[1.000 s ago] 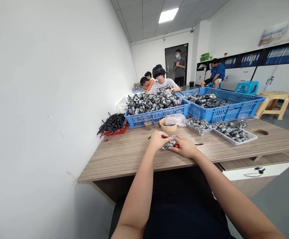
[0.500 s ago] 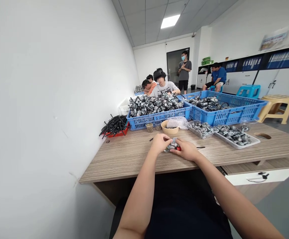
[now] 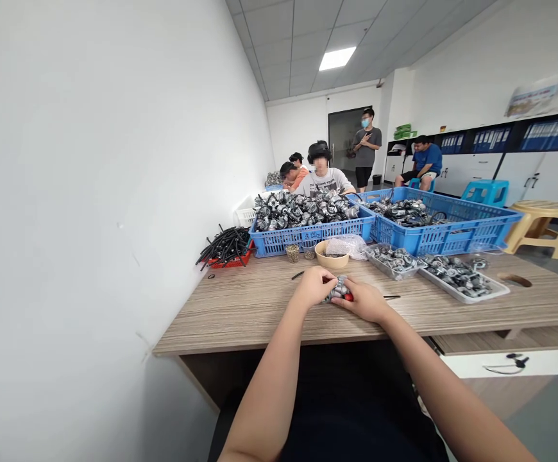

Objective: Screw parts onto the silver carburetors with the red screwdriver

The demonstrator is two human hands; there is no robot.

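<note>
At the near middle of the table I have a small grey metal carburetor [image 3: 339,287] between both hands. My left hand [image 3: 316,286] is closed, its thumb and fingertips pinching the carburetor's left and upper side. My right hand [image 3: 363,300] wraps the other side with bent fingers. A red piece [image 3: 349,297] shows under the right fingers. Beyond that hand, a thin dark rod [image 3: 392,296] lies on the table; whether it joins the red piece is hidden. A short black tube [image 3: 297,275] rests just past my left hand.
Blue crates [image 3: 288,244] of carburetors stand behind, with a beige bowl [image 3: 331,260] and a cup of small brass parts [image 3: 292,253] in front. A red basket [image 3: 235,261] of black hoses is left; a white tray [image 3: 488,296] of metal parts is right. Several people are beyond.
The view has tilted up slightly, so everything sits lower in the picture. My hands stay on the carburetor, with only small finger shifts.
</note>
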